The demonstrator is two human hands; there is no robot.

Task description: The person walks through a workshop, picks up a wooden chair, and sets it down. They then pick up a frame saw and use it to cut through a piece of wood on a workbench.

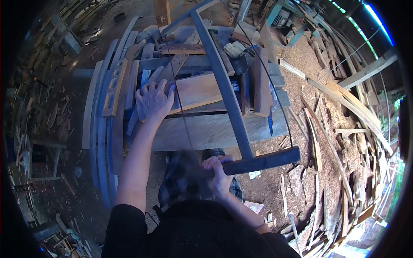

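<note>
My right hand [220, 175] is wrapped round the near crossbar of a large wooden frame saw [224, 84]. The saw reaches away from me over the workbench [193, 131], with its thin blade on the left and a tension cord on the right. Beneath it lies a pale wooden board [200, 89], and the blade crosses this board near its left end. My left hand [155, 99] presses down at that end with fingers spread, its thumb close beside the blade.
Long wood strips [100, 116] lie along the bench's left side. A slotted wood piece [114, 88] rests among them. Short offcuts and a reddish block [262, 81] crowd the bench top. Sawdust [335, 112] and scrap wood cover the floor at right.
</note>
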